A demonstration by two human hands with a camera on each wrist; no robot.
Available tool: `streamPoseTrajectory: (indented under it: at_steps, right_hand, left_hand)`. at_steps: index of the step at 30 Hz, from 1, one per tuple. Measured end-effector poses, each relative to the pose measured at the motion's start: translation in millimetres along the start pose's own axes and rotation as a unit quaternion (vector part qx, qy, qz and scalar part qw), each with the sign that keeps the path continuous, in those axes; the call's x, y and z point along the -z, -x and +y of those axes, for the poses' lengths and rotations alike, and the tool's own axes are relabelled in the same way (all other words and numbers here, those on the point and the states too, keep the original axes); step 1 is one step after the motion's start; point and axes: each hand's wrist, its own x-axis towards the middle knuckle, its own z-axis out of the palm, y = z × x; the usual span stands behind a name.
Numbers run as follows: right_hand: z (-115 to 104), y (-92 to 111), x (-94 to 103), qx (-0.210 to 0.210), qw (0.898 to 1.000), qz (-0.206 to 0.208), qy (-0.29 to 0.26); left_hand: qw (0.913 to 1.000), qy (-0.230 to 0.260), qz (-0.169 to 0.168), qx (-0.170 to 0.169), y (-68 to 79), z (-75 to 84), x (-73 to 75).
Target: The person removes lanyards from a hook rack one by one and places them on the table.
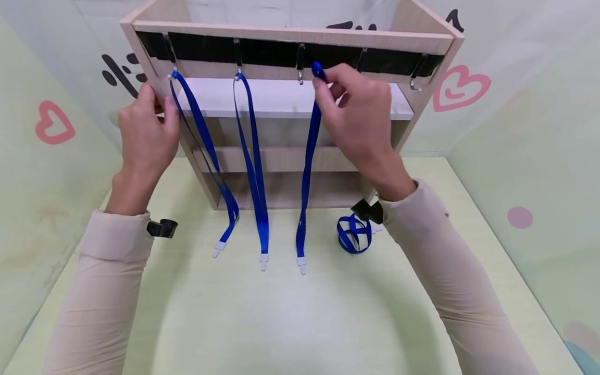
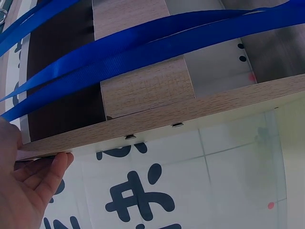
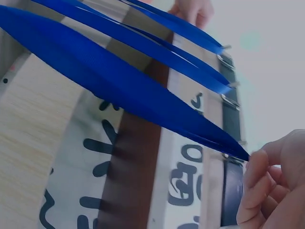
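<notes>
At rack [image 1: 290,32], right hand [image 1: 358,101] pinches lanyard [image 1: 309,156], left hand [image 1: 147,127] grips side panel [image 2: 152,117]; coiled lanyard [image 1: 354,230]: head view only.

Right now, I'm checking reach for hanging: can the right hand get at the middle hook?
Probably yes: the right hand, pinching a blue lanyard near its top, is close beside the middle hook, whose tip looks bare in the head view; nothing seems to stand between.
</notes>
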Motion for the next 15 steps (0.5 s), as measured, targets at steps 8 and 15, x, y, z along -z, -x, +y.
streamPoseTrajectory:
  at_steps: [8, 15]
  right_hand:
    - [4, 0, 11.6, -0.038, 0.996, -0.019, -0.082]
    - [5, 17, 18.7, -0.097, 0.986, -0.094, -0.101]
  left_hand:
    - [1.0, -0.001, 0.002, 0.005, -0.4, -0.8, 0.8]
    - [1.0, 0.0, 0.002, 0.005, 1.1, -0.7, 0.2]
